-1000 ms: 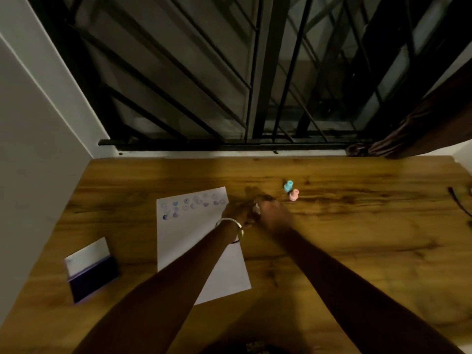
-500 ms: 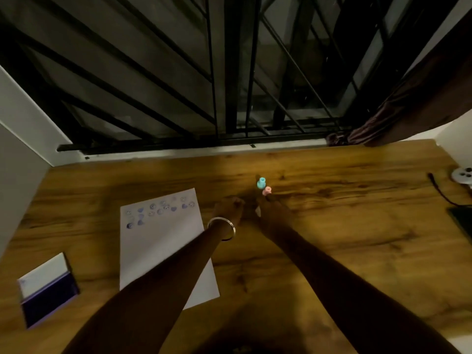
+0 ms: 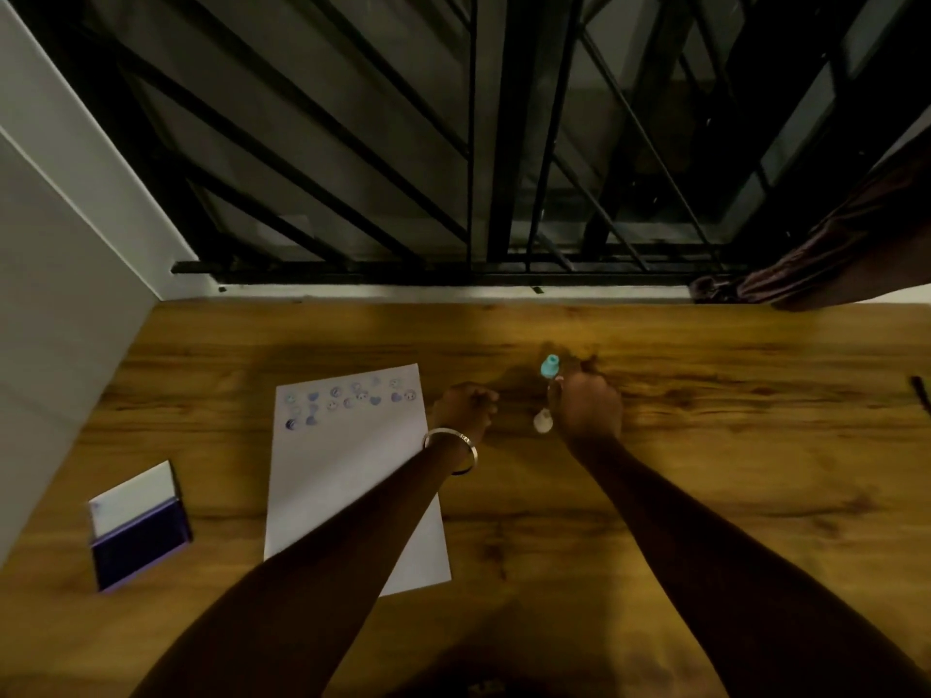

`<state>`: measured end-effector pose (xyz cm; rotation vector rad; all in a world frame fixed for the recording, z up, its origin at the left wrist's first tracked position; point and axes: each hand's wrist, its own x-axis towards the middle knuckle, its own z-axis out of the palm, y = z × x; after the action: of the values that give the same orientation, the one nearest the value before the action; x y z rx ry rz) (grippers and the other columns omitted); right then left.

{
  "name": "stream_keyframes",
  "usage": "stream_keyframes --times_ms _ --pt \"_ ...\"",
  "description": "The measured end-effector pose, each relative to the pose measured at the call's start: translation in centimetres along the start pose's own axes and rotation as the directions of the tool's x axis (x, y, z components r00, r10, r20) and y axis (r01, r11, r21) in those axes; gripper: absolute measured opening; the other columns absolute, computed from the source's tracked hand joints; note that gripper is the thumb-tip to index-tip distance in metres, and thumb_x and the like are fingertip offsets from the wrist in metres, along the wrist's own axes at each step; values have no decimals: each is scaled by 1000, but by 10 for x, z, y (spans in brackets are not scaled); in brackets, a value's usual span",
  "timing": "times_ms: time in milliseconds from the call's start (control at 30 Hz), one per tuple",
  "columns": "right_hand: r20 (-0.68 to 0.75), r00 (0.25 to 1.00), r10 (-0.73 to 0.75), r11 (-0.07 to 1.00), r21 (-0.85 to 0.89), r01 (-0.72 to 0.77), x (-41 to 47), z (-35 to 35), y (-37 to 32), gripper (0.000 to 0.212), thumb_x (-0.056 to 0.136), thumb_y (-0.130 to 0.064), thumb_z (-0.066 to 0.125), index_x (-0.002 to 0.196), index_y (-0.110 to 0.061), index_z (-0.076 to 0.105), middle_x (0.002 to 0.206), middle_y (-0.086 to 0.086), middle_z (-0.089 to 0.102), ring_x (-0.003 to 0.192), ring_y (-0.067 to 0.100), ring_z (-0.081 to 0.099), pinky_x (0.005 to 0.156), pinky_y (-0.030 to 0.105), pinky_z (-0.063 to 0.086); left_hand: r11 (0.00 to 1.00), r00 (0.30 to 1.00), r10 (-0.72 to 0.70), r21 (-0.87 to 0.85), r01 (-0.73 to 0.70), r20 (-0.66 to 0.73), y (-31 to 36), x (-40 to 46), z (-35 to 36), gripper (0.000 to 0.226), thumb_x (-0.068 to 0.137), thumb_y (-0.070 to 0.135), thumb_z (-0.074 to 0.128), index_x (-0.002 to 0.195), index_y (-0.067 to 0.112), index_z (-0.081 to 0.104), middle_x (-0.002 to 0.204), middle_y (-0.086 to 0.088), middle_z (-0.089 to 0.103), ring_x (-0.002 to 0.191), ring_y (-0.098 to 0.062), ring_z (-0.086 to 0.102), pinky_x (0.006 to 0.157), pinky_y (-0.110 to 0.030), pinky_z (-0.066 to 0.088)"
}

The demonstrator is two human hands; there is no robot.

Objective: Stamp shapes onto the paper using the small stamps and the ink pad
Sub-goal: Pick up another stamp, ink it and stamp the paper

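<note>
A white paper (image 3: 352, 486) lies on the wooden table (image 3: 730, 445), with several blue stamped shapes along its top edge. The open ink pad (image 3: 138, 534) sits far left, its dark pad facing up. A teal stamp (image 3: 550, 366) stands upright beyond my hands. My right hand (image 3: 590, 409) is curled just below it, over a pink stamp (image 3: 557, 380) of which only a sliver shows. A small white stamp (image 3: 543, 422) lies at that hand's left edge. My left hand (image 3: 464, 408), with a metal bangle on its wrist, is fisted beside the paper's top right corner; nothing shows in it.
A black window grille (image 3: 473, 193) rises behind the table's far edge. A white wall (image 3: 55, 294) bounds the left side. A dark brown curtain (image 3: 831, 254) hangs at the back right. A dark cable end (image 3: 921, 390) lies at the table's right edge.
My hands have drawn apart. The right hand has moved up over the pink stamp, and the white stamp now shows beside it. The camera view has shifted.
</note>
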<state>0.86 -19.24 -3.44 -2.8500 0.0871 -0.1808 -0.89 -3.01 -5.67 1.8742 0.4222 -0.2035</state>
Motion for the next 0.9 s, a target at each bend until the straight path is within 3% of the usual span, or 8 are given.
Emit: stream_keyframes --times_ms 133,267,333,433,533,700,833,900 --pt "-15 999 -46 997 57 47 -6 -5 -12 30 93 -33 52 113 -11 56 101 12 66 89 29 65 76 41 55 985 999 -35 -170 31 -22 0 -5 -9 19 92 6 52 89 13 69 77 5 67 66 -5 62 51 -12 50" --pt "-4 964 -265 936 237 259 -17 -10 -47 28 95 -33 49 106 -12 65 99 11 67 90 26 63 75 37 53 948 992 -127 -293 123 7 5 -9 -21 21 94 19 53 76 24 63 76 6 67 70 -14 64 66 -27 52" --pt "19 934 -358 903 263 341 -27 -10 -69 28 98 -34 45 104 -14 64 96 7 66 87 21 62 73 33 50 915 985 -169 -366 172 41 5 -12 -31 26 95 18 50 73 26 61 70 4 66 63 -16 62 62 -29 49" --pt "47 928 -370 902 256 347 -40 -5 -102 27 99 -39 42 102 -19 60 88 3 66 79 17 62 67 29 47 801 969 -244 -558 217 26 -1 -21 -54 33 96 11 44 67 18 58 53 -1 62 43 -12 55 49 -23 41" --pt "81 921 -382 888 307 341 -54 3 -135 26 98 -37 47 104 -17 60 88 3 68 77 18 64 63 27 46 776 965 -261 -602 191 -30 -17 -30 -85 31 95 17 50 67 15 63 52 -1 64 53 -16 58 53 -24 46" --pt "162 849 -504 774 520 360 -79 17 -199 17 95 -22 56 100 -9 65 95 9 71 87 23 67 73 27 51 738 951 -303 -645 197 -57 -49 -46 -150 38 96 39 47 70 19 63 58 -2 62 61 -16 57 62 -28 45" --pt "142 782 -607 726 500 472 -102 26 -252 13 92 -25 60 99 -14 64 99 4 70 92 18 64 76 25 50 696 904 -397 -694 182 -162 -76 -63 -213 37 97 26 42 65 14 57 52 -1 55 54 -15 47 55 -24 38" --pt "163 724 -670 691 495 527 -115 27 -277 17 94 -27 58 102 -14 64 102 4 70 97 19 65 82 32 54 730 855 -426 -670 134 -294 -93 -76 -249 33 96 31 45 78 9 61 68 -10 61 60 -21 54 55 -25 47"
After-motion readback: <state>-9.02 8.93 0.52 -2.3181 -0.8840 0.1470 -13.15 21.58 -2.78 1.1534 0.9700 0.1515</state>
